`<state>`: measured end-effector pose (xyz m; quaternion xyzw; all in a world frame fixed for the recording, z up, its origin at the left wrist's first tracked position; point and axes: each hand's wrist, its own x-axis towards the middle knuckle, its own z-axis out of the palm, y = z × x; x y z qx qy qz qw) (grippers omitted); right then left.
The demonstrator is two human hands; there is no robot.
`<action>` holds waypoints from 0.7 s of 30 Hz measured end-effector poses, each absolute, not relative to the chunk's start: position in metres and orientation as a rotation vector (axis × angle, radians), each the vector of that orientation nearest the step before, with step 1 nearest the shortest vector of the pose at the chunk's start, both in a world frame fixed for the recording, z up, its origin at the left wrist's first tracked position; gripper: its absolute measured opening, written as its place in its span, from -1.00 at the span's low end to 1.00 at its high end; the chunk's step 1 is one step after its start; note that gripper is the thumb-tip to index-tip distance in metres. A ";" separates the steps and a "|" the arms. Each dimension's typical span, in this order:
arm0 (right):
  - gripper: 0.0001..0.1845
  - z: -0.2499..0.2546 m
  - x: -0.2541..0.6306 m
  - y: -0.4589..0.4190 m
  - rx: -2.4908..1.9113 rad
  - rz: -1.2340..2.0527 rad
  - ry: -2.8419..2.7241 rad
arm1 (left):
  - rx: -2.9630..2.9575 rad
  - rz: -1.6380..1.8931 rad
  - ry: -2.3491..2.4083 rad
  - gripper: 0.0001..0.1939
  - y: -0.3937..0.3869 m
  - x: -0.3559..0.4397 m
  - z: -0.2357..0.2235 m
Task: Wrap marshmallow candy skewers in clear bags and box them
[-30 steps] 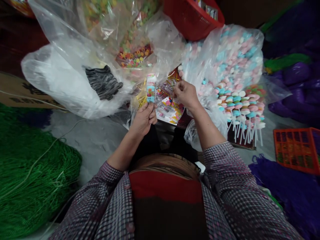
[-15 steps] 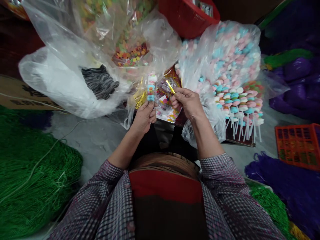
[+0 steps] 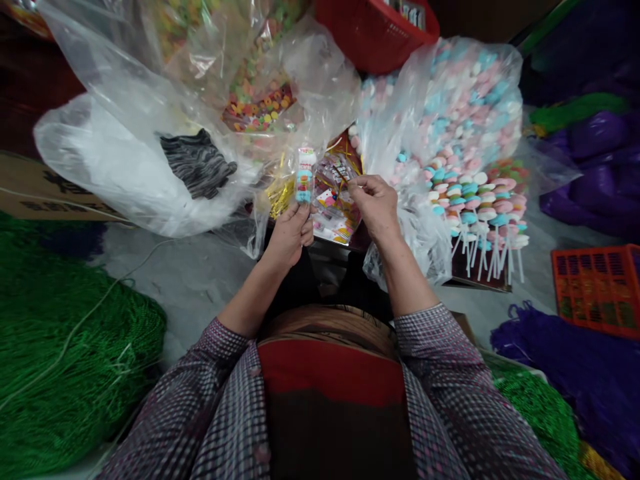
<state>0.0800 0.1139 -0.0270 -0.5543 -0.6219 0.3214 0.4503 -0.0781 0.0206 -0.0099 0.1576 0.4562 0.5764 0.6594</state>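
Note:
My left hand [image 3: 294, 230] is closed on the lower end of a wrapped marshmallow lollipop [image 3: 304, 175], which stands upright in a clear printed wrapper. To the right, my right hand [image 3: 376, 203] pinches a thin gold twist tie [image 3: 341, 174], dark from this angle and apart from the lollipop. Below and between the hands lie printed candy wrappers [image 3: 334, 217] on the table. A bunch of gold twist ties [image 3: 283, 193] rests just left of the lollipop.
Skewered marshmallow lollipops [image 3: 480, 200] lie at the table's right, before a bag of loose marshmallows [image 3: 465, 100]. A red basket [image 3: 375, 33] stands at the back. Left are a white plastic bag [image 3: 120, 167] and grey strips [image 3: 197, 163]. Green cord [image 3: 75, 360] heaps on the floor.
The twist tie in my right hand has turned, going from bright gold to a thin dark line. My left hand and the lollipop have hardly moved.

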 end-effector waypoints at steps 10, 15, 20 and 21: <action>-0.88 -0.012 0.074 0.091 -1.234 0.925 -1.591 | 0.383 1.271 1.060 -0.75 0.024 -0.077 -0.011; -0.85 0.005 0.062 0.067 -1.182 0.652 -2.020 | 0.463 1.264 1.108 -0.77 0.026 -0.069 -0.008; -0.83 0.000 0.059 0.065 -1.244 0.423 -2.150 | 0.532 1.246 1.118 -0.73 0.024 -0.061 -0.004; -0.83 -0.001 0.059 0.064 -1.243 0.406 -2.151 | 0.553 1.256 1.121 -0.71 0.024 -0.060 -0.004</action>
